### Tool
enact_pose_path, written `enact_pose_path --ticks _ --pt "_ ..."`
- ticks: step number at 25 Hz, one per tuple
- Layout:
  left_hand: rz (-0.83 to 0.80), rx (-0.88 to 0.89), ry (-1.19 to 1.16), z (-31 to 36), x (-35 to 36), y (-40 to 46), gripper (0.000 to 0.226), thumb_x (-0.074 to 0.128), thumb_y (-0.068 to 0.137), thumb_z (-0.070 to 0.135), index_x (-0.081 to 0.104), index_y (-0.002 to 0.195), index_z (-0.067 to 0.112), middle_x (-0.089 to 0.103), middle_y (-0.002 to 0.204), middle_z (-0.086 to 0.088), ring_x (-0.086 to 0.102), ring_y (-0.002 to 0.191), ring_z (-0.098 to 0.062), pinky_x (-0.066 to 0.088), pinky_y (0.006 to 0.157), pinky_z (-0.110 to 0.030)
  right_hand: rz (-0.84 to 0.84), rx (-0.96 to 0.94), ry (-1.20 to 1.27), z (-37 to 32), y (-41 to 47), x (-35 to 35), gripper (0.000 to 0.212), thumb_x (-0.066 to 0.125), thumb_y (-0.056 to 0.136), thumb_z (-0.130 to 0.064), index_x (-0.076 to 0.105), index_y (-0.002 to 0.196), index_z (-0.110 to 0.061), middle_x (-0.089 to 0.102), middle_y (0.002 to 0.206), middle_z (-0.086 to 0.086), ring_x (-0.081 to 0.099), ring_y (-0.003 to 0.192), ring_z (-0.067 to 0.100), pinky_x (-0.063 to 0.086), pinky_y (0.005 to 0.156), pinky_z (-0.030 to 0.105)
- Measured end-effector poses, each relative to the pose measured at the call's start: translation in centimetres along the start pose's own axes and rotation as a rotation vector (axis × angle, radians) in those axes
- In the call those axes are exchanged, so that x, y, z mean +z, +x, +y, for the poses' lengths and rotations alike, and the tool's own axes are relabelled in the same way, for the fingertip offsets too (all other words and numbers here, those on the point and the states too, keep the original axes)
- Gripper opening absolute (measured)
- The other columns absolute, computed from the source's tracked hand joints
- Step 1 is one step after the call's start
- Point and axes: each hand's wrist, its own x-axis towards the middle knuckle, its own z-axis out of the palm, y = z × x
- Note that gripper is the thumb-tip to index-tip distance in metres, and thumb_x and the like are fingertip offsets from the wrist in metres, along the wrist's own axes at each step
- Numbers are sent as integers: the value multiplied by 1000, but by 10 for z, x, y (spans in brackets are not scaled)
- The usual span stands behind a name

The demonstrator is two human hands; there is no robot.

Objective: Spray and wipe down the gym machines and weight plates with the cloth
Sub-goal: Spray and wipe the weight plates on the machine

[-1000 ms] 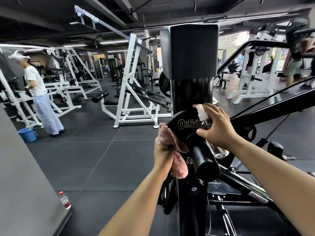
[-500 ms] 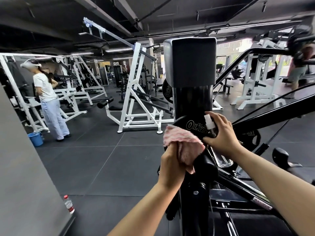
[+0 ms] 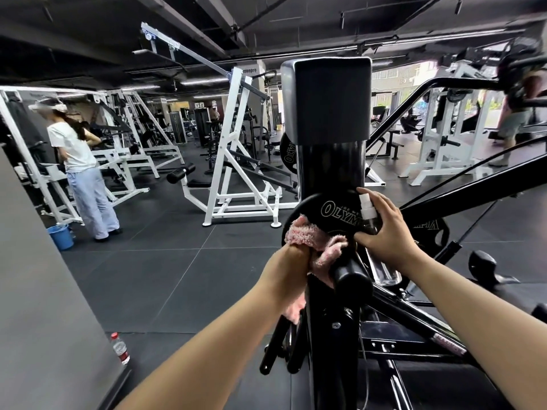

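Observation:
A black weight plate (image 3: pixel 322 207) lettered "OLYM" hangs on a black peg (image 3: pixel 352 276) of the black machine post (image 3: pixel 328 164). My left hand (image 3: pixel 291 261) grips a pink cloth (image 3: pixel 307 238) and presses it against the plate's lower left edge and the peg. My right hand (image 3: pixel 384 232) holds a clear spray bottle (image 3: pixel 368 211) with a white nozzle, upright against the plate's right side. The bottle's lower body (image 3: pixel 384 273) shows below my wrist.
A person (image 3: pixel 80 173) in white top and pale trousers stands at far left beside a blue bucket (image 3: pixel 60 236). A water bottle (image 3: pixel 120 349) stands on the floor by a grey wall. White machines (image 3: pixel 233 161) fill the background. Black frame bars (image 3: pixel 444 196) run right.
My left hand has slid the cloth along the plate's lower edge toward the peg. My right hand with the bottle stayed at the plate. The view shifted slightly.

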Motion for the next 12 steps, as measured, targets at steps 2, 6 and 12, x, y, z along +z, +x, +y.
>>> enact_pose_path --ticks 2,6,12 --pt "-5 42 -44 4 -6 -16 36 39 99 17 50 129 0 63 106 -8 63 98 -29 47 61 -8 25 10 50 13 -10 2 84 60 54 -26 46 136 -22 50 132 4 45 122 26 32 104 34" --pt "190 -39 -87 -27 -10 -25 28 47 88 0 57 114 0 65 101 -4 63 97 -22 42 77 -11 92 232 192 40 -50 -2 70 69 55 -27 55 124 -28 58 117 4 57 109 30 43 96 35" --pt "271 -292 -278 -15 -26 17 26 40 85 -10 57 104 -3 62 106 -16 56 97 -27 33 72 -17 76 -80 -176 -2 -11 -21 69 74 63 4 53 128 -4 56 122 14 49 114 29 30 96 24"
